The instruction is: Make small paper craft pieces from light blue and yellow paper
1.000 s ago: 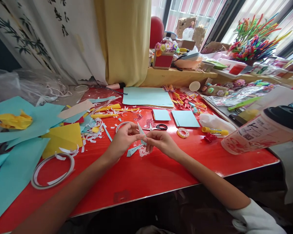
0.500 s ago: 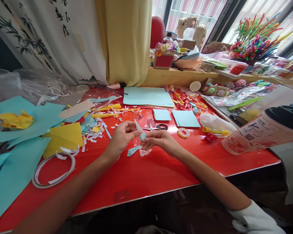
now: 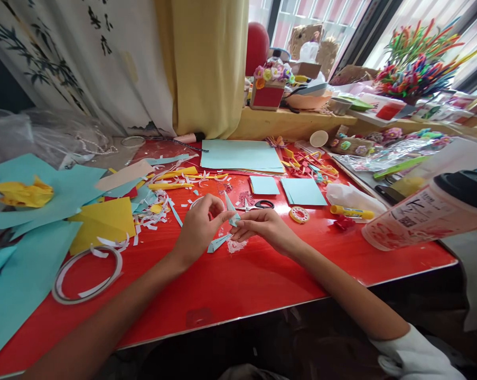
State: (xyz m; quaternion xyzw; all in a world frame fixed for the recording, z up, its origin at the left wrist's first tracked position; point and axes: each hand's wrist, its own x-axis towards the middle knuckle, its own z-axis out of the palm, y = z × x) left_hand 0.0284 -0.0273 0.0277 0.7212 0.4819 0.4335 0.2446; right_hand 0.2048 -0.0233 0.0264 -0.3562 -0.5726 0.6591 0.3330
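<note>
Pinching one folded blue paper (image 3: pixel 232 210), left hand (image 3: pixel 199 228) and right hand (image 3: pixel 265 228) meet — scissors (image 3: pixel 261 205) just behind.

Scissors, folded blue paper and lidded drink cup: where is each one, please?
Scissors (image 3: pixel 260 206): head view, black handle.
Folded blue paper (image 3: pixel 229 203): head view, pointed upper part.
Lidded drink cup (image 3: pixel 420 216): head view, printed side wall.

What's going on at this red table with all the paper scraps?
A person is holding a small folded light-blue paper piece between the left hand and right hand, pinched just above the red table. A second pointed light-blue paper piece lies beneath it, and black-handled scissors lie just beyond.
</note>
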